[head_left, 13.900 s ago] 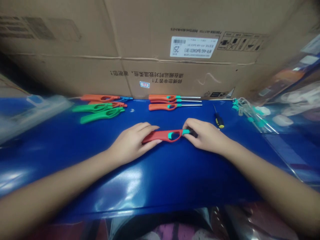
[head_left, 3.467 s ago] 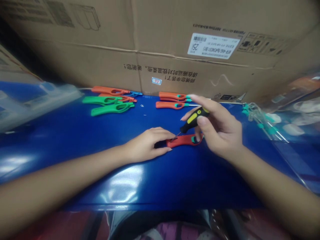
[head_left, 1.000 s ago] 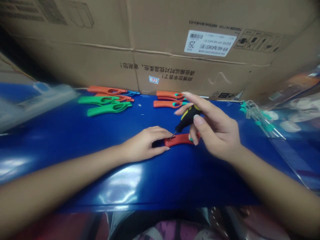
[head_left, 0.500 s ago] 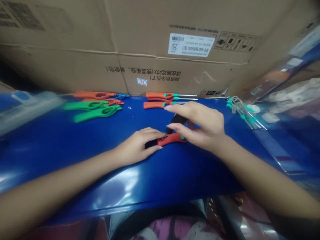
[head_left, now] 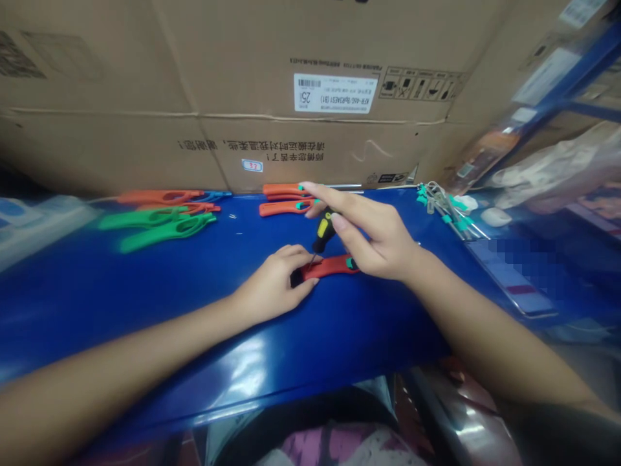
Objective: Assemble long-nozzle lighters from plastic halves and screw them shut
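An orange lighter handle [head_left: 332, 266] with a small green part lies on the blue table. Its left end is between the thumb and fingers of my left hand [head_left: 277, 282]. Above it, my right hand [head_left: 376, 236] has a small black-and-yellow screwdriver [head_left: 324, 231] between thumb and fingers, the index finger stretched out past the handle. The screwdriver leans slightly, its thin shaft pointing down at the handle's left end, beside my left fingertips. Whether the tip sits in a screw is too small to tell. My right hand hides the handle's far end.
Behind stands a large cardboard box [head_left: 233, 77]. Along its foot lie orange lighters [head_left: 281, 208] with metal tubes, and green handle shells [head_left: 167, 233] beside orange ones to the left. Metal tubes with green parts [head_left: 449, 210] and a phone [head_left: 514, 278] lie at the right.
The screwdriver has turned more upright and its yellow grip now shows. My right fingers have shifted around it. The whole view has swung slightly to the right. My left hand keeps its hold.
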`<state>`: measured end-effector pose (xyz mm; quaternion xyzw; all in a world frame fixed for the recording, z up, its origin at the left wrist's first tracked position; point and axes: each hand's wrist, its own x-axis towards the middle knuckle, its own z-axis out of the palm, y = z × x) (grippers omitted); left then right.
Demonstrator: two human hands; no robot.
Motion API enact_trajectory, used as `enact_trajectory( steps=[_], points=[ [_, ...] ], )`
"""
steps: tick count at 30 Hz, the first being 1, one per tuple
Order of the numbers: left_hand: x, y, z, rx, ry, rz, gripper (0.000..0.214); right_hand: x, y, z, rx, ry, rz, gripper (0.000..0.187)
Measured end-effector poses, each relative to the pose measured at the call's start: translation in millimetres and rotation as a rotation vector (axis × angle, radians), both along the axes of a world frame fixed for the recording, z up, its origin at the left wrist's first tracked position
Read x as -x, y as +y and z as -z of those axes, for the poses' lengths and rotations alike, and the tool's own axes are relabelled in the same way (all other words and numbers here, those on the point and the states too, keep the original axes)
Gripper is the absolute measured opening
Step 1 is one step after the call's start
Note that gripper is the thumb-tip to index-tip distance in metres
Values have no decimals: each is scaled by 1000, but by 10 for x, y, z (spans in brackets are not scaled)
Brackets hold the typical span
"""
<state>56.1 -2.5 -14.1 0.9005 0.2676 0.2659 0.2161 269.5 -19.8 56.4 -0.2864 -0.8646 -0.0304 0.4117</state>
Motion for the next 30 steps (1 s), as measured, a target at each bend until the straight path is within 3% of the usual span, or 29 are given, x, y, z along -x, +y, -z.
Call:
enact_trajectory(
  steps=[2,4,6,11,14,17,21,23,27,30],
  points=[
    [-12,-4,30,18,-22,-10,28,-14,-2,3,25,63,-22,33],
    [-4,-8,54,35,-38,-9,26,-30,-4,4,-42,92,25,25],
    [8,-10,65,47,-43,-1,24,-35,-10,7,-94,65,71,29],
    [16,4,62,38,-31,14,28,34,-60,36,125,65,24,41],
    [16,15,73,29,-38,11,29,53,-79,41,-11,82,87,26],
    [17,17,81,54,-45,19,29,25,-88,2,-152,-24,142,25],
    [14,11,83,73,-52,28,28,22,-103,-47,84,-10,-8,40],
    [13,10,87,67,-48,35,27,42,-101,-32,168,43,-34,38],
    [17,13,99,53,-57,36,28,65,-81,25,-23,110,83,25],
    [21,18,99,54,-58,43,27,69,-92,22,75,43,41,38]
  ],
)
